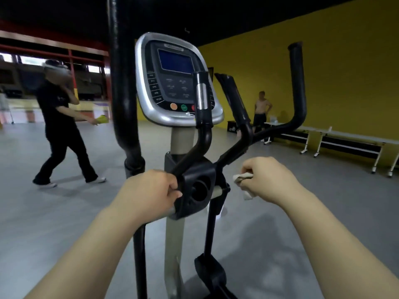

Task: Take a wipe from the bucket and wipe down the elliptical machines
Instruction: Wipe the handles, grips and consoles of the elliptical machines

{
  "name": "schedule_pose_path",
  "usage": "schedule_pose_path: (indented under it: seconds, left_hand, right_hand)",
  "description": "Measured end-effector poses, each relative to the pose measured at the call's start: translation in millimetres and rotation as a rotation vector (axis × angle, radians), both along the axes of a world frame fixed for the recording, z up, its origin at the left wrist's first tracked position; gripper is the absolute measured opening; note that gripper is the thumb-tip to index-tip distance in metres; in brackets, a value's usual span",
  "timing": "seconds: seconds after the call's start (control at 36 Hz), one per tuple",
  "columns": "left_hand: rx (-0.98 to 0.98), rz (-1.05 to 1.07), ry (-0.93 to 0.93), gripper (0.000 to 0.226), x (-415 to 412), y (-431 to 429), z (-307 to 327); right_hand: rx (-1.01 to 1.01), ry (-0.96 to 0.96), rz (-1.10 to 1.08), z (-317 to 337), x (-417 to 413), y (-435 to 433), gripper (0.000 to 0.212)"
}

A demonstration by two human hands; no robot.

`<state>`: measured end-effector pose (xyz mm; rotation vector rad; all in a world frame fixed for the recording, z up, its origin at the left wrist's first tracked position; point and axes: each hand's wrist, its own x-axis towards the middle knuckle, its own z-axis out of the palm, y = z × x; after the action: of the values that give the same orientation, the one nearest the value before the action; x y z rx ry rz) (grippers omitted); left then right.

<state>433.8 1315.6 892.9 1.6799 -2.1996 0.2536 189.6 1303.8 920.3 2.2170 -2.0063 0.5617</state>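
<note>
An elliptical machine stands right in front of me, its silver console (179, 80) with a blue screen at the top centre. Below the console sits a black bracket with a round hole (197, 187), from which black handlebars (235, 145) rise. My left hand (149, 193) grips the left side of that bracket, fingers curled round its edge. My right hand (269, 180) holds a crumpled white wipe (243, 180) just right of the bracket, close to the lower part of the right handlebar. No bucket is in view.
A thick black swing arm (123, 93) rises at the left of the console. A person in black (58, 126) walks across the grey floor at the left. Another person (262, 111) stands by the yellow wall. White folding tables (336, 137) line the right side.
</note>
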Motion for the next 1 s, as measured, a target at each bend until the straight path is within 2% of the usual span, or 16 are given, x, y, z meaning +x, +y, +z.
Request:
schedule_pose_path:
  seconds: [0.08,0.14,0.36,0.53,0.58,0.75,1.0]
  left_hand:
    - [0.077,0.051,0.024,0.024,29,31,-20]
    - [0.125,0.090,0.034,0.021,51,52,-34]
    - [0.226,0.303,0.102,0.020,138,143,-75]
    - [0.222,0.515,0.177,0.020,190,218,-90]
    - [0.214,0.604,0.238,0.020,202,245,-95]
    - [0.212,0.909,0.312,0.023,223,326,-115]
    - [0.221,1.267,0.383,0.022,231,446,-132]
  right_hand:
    - [0.018,-0.090,0.024,-19,28,31,0.021]
    - [0.053,-0.141,0.053,-34,51,47,0.018]
    - [0.149,-0.136,0.265,-77,156,94,0.032]
    - [0.228,-0.152,0.446,-93,236,119,0.004]
    - [0.259,-0.191,0.522,-98,260,129,0.003]
    - [0.380,-0.208,0.787,-108,322,164,0.023]
    - [0.498,-0.195,1.193,-128,414,242,0.028]
